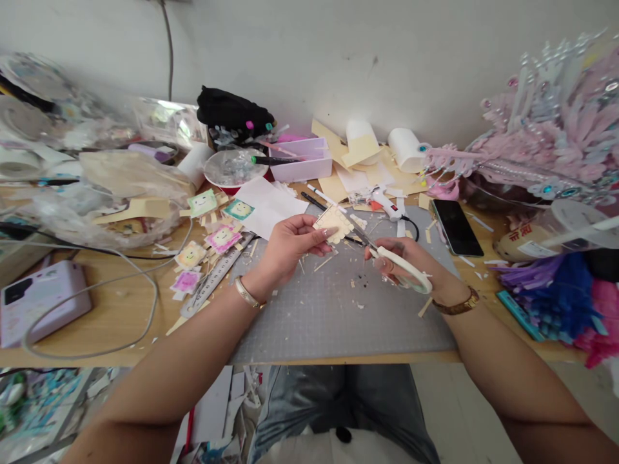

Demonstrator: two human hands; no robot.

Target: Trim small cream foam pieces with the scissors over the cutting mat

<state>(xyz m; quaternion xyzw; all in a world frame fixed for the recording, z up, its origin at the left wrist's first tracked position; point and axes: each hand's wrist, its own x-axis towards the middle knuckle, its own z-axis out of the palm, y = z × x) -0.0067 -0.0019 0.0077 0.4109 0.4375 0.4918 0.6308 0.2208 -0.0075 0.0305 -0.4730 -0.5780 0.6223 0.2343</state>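
My left hand (pixel 297 248) pinches a small cream paper piece (pixel 333 222) with a notched edge, held above the grey cutting mat (pixel 309 316). In my right hand (pixel 411 264) are white-handled scissors (pixel 403 265), fingers wrapped around the loops. The blades point left and up and meet the right side of the paper; whether they are cutting into it I cannot tell. Left of my left hand lie several small coloured paper squares with drawn faces, among them a pink one (pixel 223 238) and a green one (pixel 202 203). A metal ruler (pixel 217 277) is beside them.
A hot glue gun (pixel 387 203) lies behind my hands. At the right are a phone (pixel 457 227), a drink cup (pixel 527 240) and pink decorations (pixel 556 142). A lilac box (pixel 302 169) and white bowl (pixel 232 171) stand behind. A cable (pixel 155 303) loops at the left. Paper scraps litter the mat.
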